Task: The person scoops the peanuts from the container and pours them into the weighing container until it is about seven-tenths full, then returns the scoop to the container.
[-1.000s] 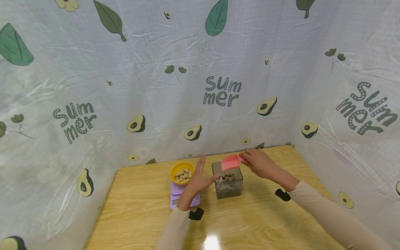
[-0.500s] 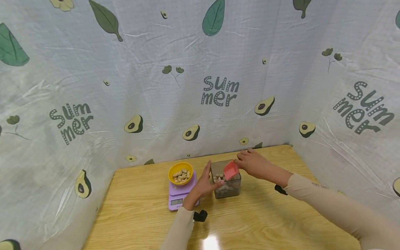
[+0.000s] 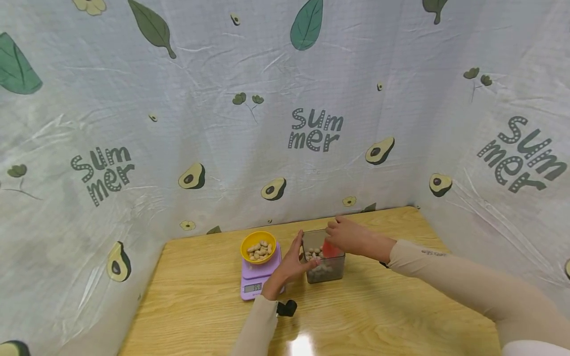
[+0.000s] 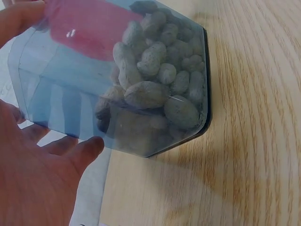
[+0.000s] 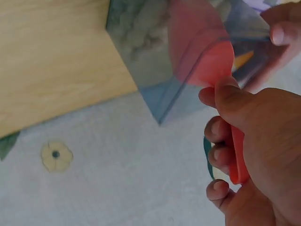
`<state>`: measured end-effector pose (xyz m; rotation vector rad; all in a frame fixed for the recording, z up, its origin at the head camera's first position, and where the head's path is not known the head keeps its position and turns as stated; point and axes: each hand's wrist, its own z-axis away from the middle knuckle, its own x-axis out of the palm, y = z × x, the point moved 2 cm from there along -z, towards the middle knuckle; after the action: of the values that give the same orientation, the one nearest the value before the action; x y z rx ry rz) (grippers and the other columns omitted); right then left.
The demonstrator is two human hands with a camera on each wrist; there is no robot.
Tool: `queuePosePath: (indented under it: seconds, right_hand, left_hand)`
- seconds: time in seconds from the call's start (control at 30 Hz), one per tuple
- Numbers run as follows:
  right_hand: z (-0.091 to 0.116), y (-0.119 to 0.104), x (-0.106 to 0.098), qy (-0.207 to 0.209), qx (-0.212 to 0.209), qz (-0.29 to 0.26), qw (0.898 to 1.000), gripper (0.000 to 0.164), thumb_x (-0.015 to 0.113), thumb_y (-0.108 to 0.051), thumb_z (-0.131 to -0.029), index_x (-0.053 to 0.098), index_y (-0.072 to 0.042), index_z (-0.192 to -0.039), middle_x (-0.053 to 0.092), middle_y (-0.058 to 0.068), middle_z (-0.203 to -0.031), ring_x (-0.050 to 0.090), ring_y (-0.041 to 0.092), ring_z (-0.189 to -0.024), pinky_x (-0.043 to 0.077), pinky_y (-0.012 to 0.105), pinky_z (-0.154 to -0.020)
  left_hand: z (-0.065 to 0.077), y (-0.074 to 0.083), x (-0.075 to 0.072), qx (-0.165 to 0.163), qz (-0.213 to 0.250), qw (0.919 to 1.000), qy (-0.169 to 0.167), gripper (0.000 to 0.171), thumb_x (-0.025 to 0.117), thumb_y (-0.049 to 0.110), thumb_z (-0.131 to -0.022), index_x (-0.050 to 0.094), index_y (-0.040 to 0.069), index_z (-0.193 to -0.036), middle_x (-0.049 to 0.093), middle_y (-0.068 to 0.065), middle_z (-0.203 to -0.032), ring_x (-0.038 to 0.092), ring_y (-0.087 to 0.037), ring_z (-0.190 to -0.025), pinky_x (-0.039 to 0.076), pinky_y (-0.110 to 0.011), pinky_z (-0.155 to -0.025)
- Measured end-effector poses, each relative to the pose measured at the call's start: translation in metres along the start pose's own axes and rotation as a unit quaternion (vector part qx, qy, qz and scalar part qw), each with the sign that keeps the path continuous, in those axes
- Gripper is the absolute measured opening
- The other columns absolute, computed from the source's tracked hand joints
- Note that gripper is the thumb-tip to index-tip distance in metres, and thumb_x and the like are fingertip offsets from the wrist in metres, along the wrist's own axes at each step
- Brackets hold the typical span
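A clear, grey-tinted plastic container (image 3: 326, 273) stands on the table, part filled with unshelled peanuts (image 4: 146, 94). My left hand (image 3: 291, 264) grips its near left side, thumb at the near rim and fingers along the side wall. The right hand (image 3: 349, 236) holds a pink-red scoop (image 5: 202, 52) by its handle, fingers curled round it. The scoop's head is down inside the container, by the peanuts; in the left wrist view it shows through the wall. How many peanuts it carries is hidden.
Left of the container a purple kitchen scale (image 3: 262, 271) bears a yellow bowl (image 3: 244, 253) with several peanuts in it. Its display is lit, partly hidden by the left wrist. A patterned cloth (image 3: 222, 138) hangs behind the wooden table (image 3: 200, 296).
The right hand has lowered the scoop from above the container's rim down into it, tilting it and moving slightly left. The left hand has come round to the container's left side, uncovering the scale's display.
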<state>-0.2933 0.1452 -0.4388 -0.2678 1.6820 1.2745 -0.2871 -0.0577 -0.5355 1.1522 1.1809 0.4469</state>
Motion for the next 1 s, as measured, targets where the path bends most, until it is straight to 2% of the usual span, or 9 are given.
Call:
queuePosePath:
  seconds: [0.2, 0.37, 0.5, 0.7, 0.83, 0.93, 1.0]
  right_hand:
    - [-0.002, -0.005, 0.009, 0.014, 0.01, -0.038, 0.999, 0.016, 0.073, -0.022, -0.087, 0.072, -0.022, -0.103, 0.069, -0.002, -0.1, 0.06, 0.018, -0.095, 0.05, 0.038, -0.088]
    - [-0.002, -0.01, 0.017, 0.033, 0.023, -0.086, 0.995, 0.014, 0.07, -0.027, -0.089, 0.072, -0.021, -0.101, 0.068, -0.002, -0.091, 0.06, 0.018, -0.087, 0.046, 0.035, -0.077]
    - [-0.008, -0.014, 0.022, 0.05, 0.036, -0.09, 0.994, 0.014, 0.073, -0.026, -0.088, 0.073, -0.02, -0.1, 0.069, -0.002, -0.089, 0.06, 0.017, -0.085, 0.045, 0.034, -0.076]
    - [-0.015, -0.019, 0.027, 0.075, 0.051, -0.116, 0.989, 0.015, 0.076, -0.024, -0.085, 0.074, -0.018, -0.098, 0.068, -0.001, -0.088, 0.059, 0.019, -0.083, 0.041, 0.032, -0.069]
    - [-0.015, -0.02, 0.029, 0.079, 0.077, -0.115, 0.987, 0.02, 0.079, -0.029, -0.082, 0.072, -0.018, -0.098, 0.068, 0.0, -0.091, 0.059, 0.02, -0.085, 0.042, 0.034, -0.07]
    - [-0.015, -0.021, 0.029, 0.084, 0.079, -0.113, 0.987, 0.022, 0.08, -0.027, -0.081, 0.071, -0.017, -0.098, 0.068, 0.001, -0.092, 0.061, 0.021, -0.087, 0.044, 0.035, -0.072]
    - [-0.014, -0.021, 0.03, 0.092, 0.08, -0.132, 0.984, 0.021, 0.08, -0.025, -0.081, 0.072, -0.016, -0.098, 0.069, 0.001, -0.092, 0.061, 0.021, -0.087, 0.045, 0.035, -0.072]
  left_hand:
    - [-0.001, 0.0, 0.0, 0.008, 0.002, 1.0, 0.0, 0.108, 0.07, 0.053, -0.085, 0.0, 0.016, -0.16, 0.01, -0.015, -0.165, 0.023, -0.036, -0.15, 0.037, -0.05, -0.114]
    - [0.001, 0.002, -0.002, -0.002, -0.008, 0.9999, 0.013, 0.108, 0.071, 0.055, -0.084, 0.003, 0.018, -0.16, 0.014, -0.014, -0.164, 0.026, -0.034, -0.149, 0.036, -0.05, -0.115]
    - [0.001, 0.001, 0.0, -0.006, -0.002, 0.9999, 0.011, 0.107, 0.071, 0.053, -0.085, 0.001, 0.02, -0.16, 0.015, -0.01, -0.165, 0.026, -0.032, -0.149, 0.038, -0.048, -0.114]
    - [-0.001, 0.0, 0.003, -0.023, -0.023, 0.9992, 0.021, 0.106, 0.069, 0.057, -0.083, 0.003, 0.026, -0.16, 0.014, -0.007, -0.165, 0.029, -0.03, -0.148, 0.039, -0.048, -0.114]
    - [0.0, -0.001, 0.003, -0.015, -0.017, 0.9994, 0.026, 0.106, 0.07, 0.057, -0.083, 0.004, 0.024, -0.16, 0.014, -0.009, -0.165, 0.029, -0.032, -0.148, 0.04, -0.048, -0.112]
    - [0.0, -0.001, 0.003, -0.008, -0.016, 0.9994, 0.029, 0.106, 0.07, 0.055, -0.084, 0.003, 0.023, -0.16, 0.015, -0.009, -0.165, 0.028, -0.032, -0.148, 0.04, -0.049, -0.112]
    - [0.0, -0.002, 0.003, -0.011, -0.016, 0.9994, 0.029, 0.106, 0.07, 0.054, -0.084, 0.003, 0.023, -0.16, 0.015, -0.008, -0.165, 0.027, -0.032, -0.149, 0.04, -0.049, -0.112]
